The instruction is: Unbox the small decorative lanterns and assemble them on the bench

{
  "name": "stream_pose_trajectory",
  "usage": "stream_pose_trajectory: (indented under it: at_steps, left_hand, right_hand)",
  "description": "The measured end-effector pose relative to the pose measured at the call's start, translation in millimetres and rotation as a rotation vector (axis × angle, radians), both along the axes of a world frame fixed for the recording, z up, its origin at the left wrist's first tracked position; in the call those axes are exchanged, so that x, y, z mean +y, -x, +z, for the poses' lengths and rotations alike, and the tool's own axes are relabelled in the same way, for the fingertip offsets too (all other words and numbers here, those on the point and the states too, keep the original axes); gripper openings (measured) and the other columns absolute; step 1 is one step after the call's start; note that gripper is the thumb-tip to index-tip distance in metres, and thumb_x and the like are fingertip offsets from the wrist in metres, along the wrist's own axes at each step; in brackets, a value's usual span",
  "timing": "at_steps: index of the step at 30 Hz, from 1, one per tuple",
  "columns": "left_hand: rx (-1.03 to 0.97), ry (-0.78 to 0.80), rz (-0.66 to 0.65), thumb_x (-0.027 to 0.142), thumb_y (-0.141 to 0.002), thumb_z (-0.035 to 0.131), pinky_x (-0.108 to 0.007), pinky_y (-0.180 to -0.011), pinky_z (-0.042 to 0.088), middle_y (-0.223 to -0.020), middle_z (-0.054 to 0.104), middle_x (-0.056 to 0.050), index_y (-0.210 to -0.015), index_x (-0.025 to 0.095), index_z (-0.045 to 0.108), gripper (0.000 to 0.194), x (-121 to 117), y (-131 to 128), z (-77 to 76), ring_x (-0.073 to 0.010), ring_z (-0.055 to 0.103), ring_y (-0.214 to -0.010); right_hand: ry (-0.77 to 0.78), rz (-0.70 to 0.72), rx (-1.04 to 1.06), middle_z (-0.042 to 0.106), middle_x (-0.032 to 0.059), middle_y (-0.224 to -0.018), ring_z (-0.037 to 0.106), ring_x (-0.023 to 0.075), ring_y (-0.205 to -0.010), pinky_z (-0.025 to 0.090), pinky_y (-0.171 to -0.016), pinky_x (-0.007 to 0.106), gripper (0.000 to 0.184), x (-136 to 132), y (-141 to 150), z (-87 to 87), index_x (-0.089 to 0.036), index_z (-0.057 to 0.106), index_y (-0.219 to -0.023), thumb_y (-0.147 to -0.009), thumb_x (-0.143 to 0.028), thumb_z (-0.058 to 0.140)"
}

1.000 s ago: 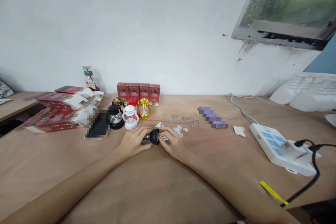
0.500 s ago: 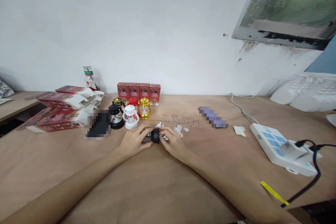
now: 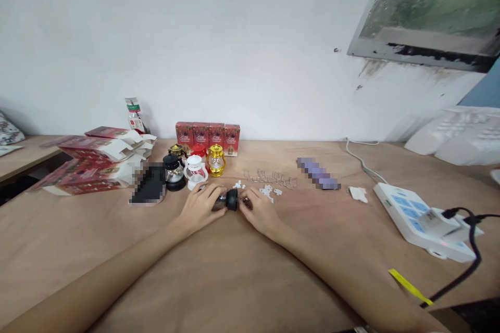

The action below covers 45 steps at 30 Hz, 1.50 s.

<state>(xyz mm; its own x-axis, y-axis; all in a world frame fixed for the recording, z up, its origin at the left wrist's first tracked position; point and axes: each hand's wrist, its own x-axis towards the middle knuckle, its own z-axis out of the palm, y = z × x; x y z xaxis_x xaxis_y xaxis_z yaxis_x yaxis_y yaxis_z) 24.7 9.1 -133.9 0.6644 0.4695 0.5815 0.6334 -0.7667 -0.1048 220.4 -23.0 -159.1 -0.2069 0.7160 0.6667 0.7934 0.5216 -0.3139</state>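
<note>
My left hand [image 3: 203, 205] is wrapped round a small black lantern [image 3: 232, 200], which lies on its side with its black base toward the right. Most of its clear body is hidden by my fingers. Just right of the base, the fingers of my right hand [image 3: 258, 211] are curled together; whatever they may pinch is too small to tell. Beyond my left hand stand more small lanterns: a black one [image 3: 174, 181], a white one [image 3: 195, 177], a gold one [image 3: 216, 161], a red one [image 3: 199, 150] and a bronze one [image 3: 177, 150]. Small white tabs [image 3: 267, 190] lie past my right hand.
Thin wire pieces [image 3: 273, 178] lie behind the tabs. Red boxes [image 3: 208, 136] stand in a row near the wall, with flattened red cartons [image 3: 97, 169] at left beside a phone [image 3: 150, 184]. At right are a purple strip [image 3: 318, 173] and a white power strip [image 3: 422, 229] with cables.
My right fingers have drawn slightly back from the lantern's base, which has turned a little in my left hand. The whole view has shifted slightly.
</note>
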Motion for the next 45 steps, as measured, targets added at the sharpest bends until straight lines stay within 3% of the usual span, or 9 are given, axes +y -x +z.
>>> stream_pose_trajectory:
  at_steps: [10, 15, 23, 30, 35, 41, 45]
  left_hand:
    - [0.011, 0.042, 0.011, 0.026, -0.079, 0.055, -0.042, -0.094, 0.036, -0.119, 0.061, -0.008, -0.111, 0.021, 0.054, 0.032, -1.3, 0.3, 1.5, -0.0232, 0.057, -0.107]
    - [0.016, 0.038, 0.056, 0.024, -0.077, 0.058, -0.045, -0.093, 0.038, -0.119, 0.06, -0.009, -0.113, 0.023, 0.055, 0.036, -0.4, 0.6, 2.4, -0.0259, 0.055, -0.109]
    - [-0.015, 0.11, 0.005, 0.018, -0.077, 0.057, -0.039, -0.09, 0.045, -0.124, 0.056, -0.011, -0.117, 0.02, 0.052, 0.04, 3.9, 2.1, -1.2, -0.0245, 0.055, -0.111]
    - [-0.021, 0.113, 0.017, 0.016, -0.076, 0.056, -0.04, -0.09, 0.046, -0.121, 0.057, -0.01, -0.115, 0.021, 0.052, 0.04, 4.0, 1.4, -1.6, -0.025, 0.055, -0.11]
    - [-0.027, 0.119, 0.01, 0.015, -0.076, 0.055, -0.04, -0.091, 0.045, -0.122, 0.057, -0.01, -0.116, 0.02, 0.052, 0.04, 3.6, 1.6, -2.0, -0.0249, 0.055, -0.111]
    - [-0.038, 0.106, 0.035, 0.016, -0.076, 0.054, -0.04, -0.089, 0.043, -0.118, 0.059, -0.011, -0.12, 0.018, 0.046, 0.044, 3.6, 1.5, -3.7, -0.0252, 0.055, -0.108]
    - [-0.044, 0.095, 0.064, 0.018, -0.076, 0.055, -0.041, -0.089, 0.041, -0.112, 0.063, -0.011, -0.117, 0.015, 0.047, 0.042, 3.8, 1.4, -4.5, -0.0265, 0.056, -0.106]
  right_hand:
    - [-0.067, -0.063, -0.183, 0.062, 0.0061, -0.076, 0.054, 0.0226, -0.076, 0.044, -0.067, 0.034, 0.01, 0.8, 0.5, -1.3, -0.02, 0.053, -0.073, -0.077, -0.011, 0.052]
    - [-0.121, 0.005, -0.139, 0.063, 0.0064, -0.083, 0.054, 0.0221, -0.079, 0.046, -0.069, 0.035, 0.013, 0.0, 0.1, -1.3, -0.02, 0.056, -0.083, -0.079, -0.01, 0.05]
    - [-0.15, 0.107, -0.054, 0.063, 0.0045, -0.08, 0.054, 0.0191, -0.077, 0.046, -0.067, 0.032, 0.017, 2.6, -3.5, -2.8, -0.021, 0.063, -0.084, -0.079, -0.009, 0.052]
    - [-0.279, 0.021, -0.314, 0.063, 0.0049, -0.076, 0.049, 0.02, -0.073, 0.039, -0.064, 0.033, 0.013, 1.2, -4.5, 0.3, -0.021, 0.064, -0.089, -0.084, -0.015, 0.053]
    - [-0.366, 0.007, -0.366, 0.062, 0.0044, -0.072, 0.049, 0.0191, -0.071, 0.037, -0.063, 0.032, 0.013, 2.6, -6.9, 1.4, -0.02, 0.061, -0.076, -0.086, -0.019, 0.053]
    - [-0.272, 0.048, -0.261, 0.062, 0.0046, -0.075, 0.05, 0.019, -0.073, 0.038, -0.065, 0.031, 0.013, 0.4, -6.7, 3.3, -0.02, 0.058, -0.074, -0.085, -0.017, 0.05]
    - [-0.292, 0.08, -0.258, 0.06, 0.0032, -0.07, 0.049, 0.0178, -0.07, 0.036, -0.063, 0.03, 0.014, -0.6, -5.4, 4.5, -0.02, 0.056, -0.073, -0.085, -0.017, 0.05]
